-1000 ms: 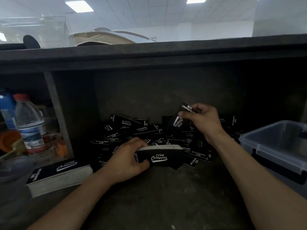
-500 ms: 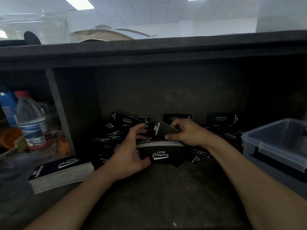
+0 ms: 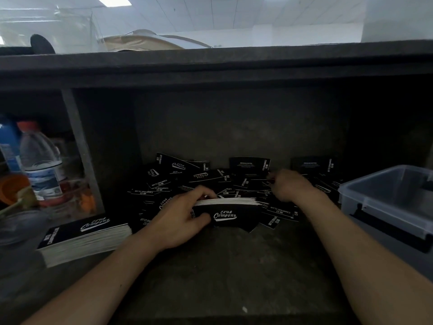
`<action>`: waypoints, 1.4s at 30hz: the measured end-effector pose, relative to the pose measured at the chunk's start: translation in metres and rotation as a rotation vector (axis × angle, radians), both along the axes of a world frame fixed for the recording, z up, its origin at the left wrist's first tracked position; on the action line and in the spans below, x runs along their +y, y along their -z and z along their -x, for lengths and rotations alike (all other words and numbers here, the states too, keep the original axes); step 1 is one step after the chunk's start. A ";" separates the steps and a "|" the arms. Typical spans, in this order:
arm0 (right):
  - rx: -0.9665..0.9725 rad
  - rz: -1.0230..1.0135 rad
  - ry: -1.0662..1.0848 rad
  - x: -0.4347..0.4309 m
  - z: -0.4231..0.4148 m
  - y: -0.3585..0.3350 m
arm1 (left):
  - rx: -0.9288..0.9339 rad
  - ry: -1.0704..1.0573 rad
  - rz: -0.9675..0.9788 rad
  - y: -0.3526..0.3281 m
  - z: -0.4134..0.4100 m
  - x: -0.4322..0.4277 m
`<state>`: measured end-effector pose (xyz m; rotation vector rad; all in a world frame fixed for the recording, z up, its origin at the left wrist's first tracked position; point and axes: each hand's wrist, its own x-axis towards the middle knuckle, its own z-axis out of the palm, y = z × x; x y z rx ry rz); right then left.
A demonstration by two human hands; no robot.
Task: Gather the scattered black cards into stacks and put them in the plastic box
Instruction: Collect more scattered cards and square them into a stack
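Your left hand (image 3: 182, 214) grips the held stack (image 3: 230, 213). The thumb is on the printed front and the fingers are curled over the top and far side. The stack stands on its long edge on the tabletop (image 3: 222, 266), white edges up. My guess is that this keeps the cards squared and leaves the top open so the next card can drop in.

Your right hand (image 3: 289, 187) reaches out to the loose cards (image 3: 187, 174), fingertips down at a card edge. The fingers look bent, but it's too blurry there to tell whether they've pinched a card or are just touching one.

The loose cards are heaped against the back wall, overlapping, with some leaning upright. Plenty are left, so gathering looks far from done.

The finished stack (image 3: 82, 238) lies flat on the tabletop to your left, well apart from the plastic box (image 3: 365, 202). It probably sits there until the held one is full, and it hasn't gone into the box yet.

The plastic box is at your right, just beside the heap, with its top open and a black latch on the front. The walls are cloudy. I can make out no cards inside, and a dark shape at the far right edge is unclear.

Past the divider (image 3: 79, 146) on the left is a water bottle (image 3: 39, 160) with a red cap, among blurry clutter.
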<state>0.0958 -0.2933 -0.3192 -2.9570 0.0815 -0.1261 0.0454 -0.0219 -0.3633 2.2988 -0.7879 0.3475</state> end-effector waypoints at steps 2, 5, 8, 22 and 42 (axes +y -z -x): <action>0.150 0.166 -0.097 0.001 0.003 0.005 | -0.002 -0.006 0.005 0.001 -0.003 0.002; 0.150 0.031 -0.146 0.001 0.010 -0.002 | -0.037 0.004 0.005 0.003 -0.005 0.003; 0.121 -0.027 -0.166 0.001 0.010 -0.004 | -0.049 -0.013 0.025 0.003 -0.005 0.001; -0.020 -0.266 0.076 -0.008 0.003 -0.010 | -0.026 -0.089 -0.008 0.000 -0.002 0.001; 0.028 -0.768 -0.126 0.022 0.009 -0.004 | 0.083 0.018 0.090 0.004 -0.005 0.002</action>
